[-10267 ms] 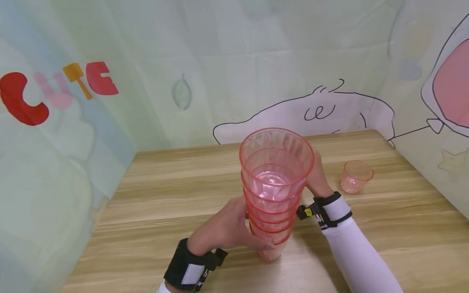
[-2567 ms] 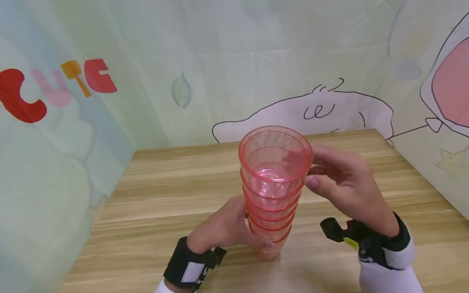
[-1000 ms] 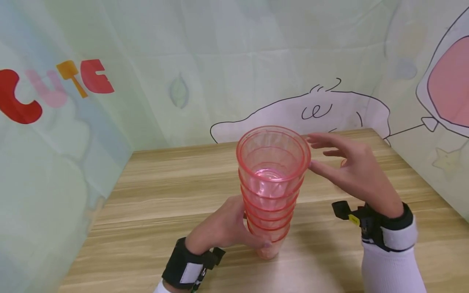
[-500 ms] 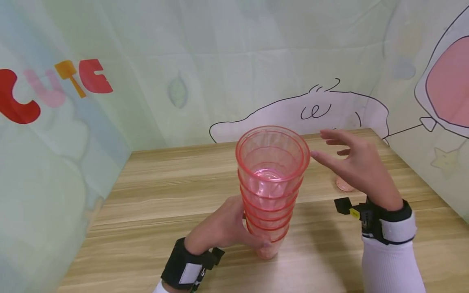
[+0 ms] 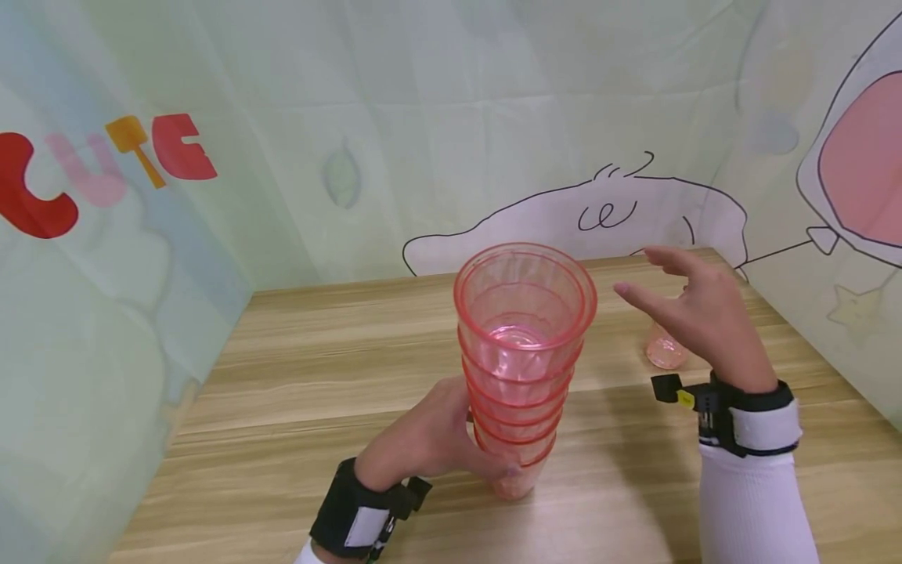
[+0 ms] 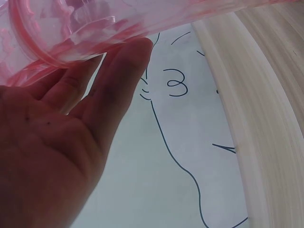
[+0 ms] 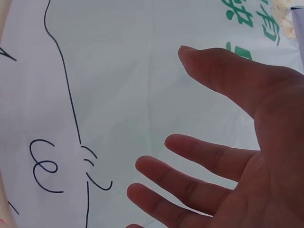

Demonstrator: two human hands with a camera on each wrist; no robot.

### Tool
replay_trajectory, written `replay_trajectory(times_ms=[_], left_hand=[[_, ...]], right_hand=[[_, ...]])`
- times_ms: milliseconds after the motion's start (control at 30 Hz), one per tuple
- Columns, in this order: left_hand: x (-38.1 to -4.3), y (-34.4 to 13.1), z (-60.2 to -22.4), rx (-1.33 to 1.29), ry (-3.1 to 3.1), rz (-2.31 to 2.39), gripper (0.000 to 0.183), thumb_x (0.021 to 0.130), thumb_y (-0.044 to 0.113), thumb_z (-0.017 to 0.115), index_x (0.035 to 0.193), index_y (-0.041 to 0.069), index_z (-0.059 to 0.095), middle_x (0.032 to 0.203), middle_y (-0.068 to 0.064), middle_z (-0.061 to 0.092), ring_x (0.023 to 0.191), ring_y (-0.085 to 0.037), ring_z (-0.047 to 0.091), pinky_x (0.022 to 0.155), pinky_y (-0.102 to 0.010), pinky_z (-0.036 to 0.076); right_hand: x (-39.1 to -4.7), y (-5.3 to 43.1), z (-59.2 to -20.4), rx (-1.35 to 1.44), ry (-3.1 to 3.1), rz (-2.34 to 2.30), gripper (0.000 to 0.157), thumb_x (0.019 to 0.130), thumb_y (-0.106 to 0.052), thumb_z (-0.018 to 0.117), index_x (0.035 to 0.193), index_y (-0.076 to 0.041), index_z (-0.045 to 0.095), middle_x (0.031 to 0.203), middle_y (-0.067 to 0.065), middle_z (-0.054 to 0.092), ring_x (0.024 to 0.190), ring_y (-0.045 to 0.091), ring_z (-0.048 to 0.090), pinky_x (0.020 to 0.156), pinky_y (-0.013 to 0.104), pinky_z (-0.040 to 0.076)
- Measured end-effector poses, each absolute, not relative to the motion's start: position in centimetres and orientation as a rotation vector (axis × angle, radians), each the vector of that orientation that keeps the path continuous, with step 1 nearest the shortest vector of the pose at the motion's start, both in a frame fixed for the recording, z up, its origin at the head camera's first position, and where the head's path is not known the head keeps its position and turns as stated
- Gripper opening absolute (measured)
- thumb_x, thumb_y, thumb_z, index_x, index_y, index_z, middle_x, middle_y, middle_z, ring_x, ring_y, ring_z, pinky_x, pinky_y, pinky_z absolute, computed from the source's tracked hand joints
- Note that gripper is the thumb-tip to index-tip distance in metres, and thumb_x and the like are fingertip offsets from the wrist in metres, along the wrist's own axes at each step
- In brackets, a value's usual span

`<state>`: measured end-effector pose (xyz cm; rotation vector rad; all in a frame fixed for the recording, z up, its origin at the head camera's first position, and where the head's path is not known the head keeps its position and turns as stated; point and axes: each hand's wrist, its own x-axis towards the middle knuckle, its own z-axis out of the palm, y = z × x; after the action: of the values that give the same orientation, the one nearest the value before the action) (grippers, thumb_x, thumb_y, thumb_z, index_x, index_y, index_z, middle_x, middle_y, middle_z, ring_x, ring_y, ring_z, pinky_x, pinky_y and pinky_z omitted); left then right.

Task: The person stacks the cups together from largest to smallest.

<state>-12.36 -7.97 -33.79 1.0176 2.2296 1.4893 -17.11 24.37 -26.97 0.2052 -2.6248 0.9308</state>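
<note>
A tall stack of clear pink plastic cups [image 5: 517,392] stands in the middle of the head view, with several red rims one above another and a doubled rim at the top. Low on the stack, my left hand [image 5: 430,439] grips it, thumb across the front; the fingers behind are hidden. The left wrist view shows those fingers against the cup wall [image 6: 109,23]. My right hand [image 5: 705,313] is held in the air right of the stack, fingers spread and touching nothing. Partly hidden behind it is a small pink cup [image 5: 665,351] on the table.
The wood-grain table [image 5: 338,352] ends at a printed cloth backdrop [image 5: 451,141] at the back and both sides. Each wrist wears a black strap with a small camera, such as the right wrist strap [image 5: 754,423].
The right hand has left the stack's top rim and moved right, uncovering more of the small cup. Since the oldest frame, the top rim has become doubled. The left hand has kept its grip.
</note>
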Motion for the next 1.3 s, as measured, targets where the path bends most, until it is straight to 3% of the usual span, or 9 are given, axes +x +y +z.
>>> replay_trajectory(times_ms=[800,1300], left_hand=[[-12.4,-7.9,-33.8,1.026,2.242,1.474,0.065,0.072,0.033,0.092,0.126,0.032,0.057,0.118,0.013,0.067,0.109,-0.012,0.062,0.098,-0.037,0.05],[-12.5,-7.8,-33.8,1.029,2.237,1.475,0.065,0.072,0.034,0.092,0.126,0.031,0.057,0.118,0.012,0.067,0.109,-0.012,0.062,0.098,-0.037,0.05]], right_hand=[[-19.1,26.5,-28.9,0.045,-2.717,0.898,0.082,0.09,-0.051,0.072,0.144,0.005,0.047,0.141,0.034,0.048,0.126,0.053,0.045,0.094,0.07,0.043],[-20.0,27.8,-29.8,-0.054,-2.857,0.895,0.093,0.091,-0.058,0.067,0.146,0.011,0.039,0.147,0.037,0.039,0.131,0.056,0.038,0.099,0.072,0.037]])
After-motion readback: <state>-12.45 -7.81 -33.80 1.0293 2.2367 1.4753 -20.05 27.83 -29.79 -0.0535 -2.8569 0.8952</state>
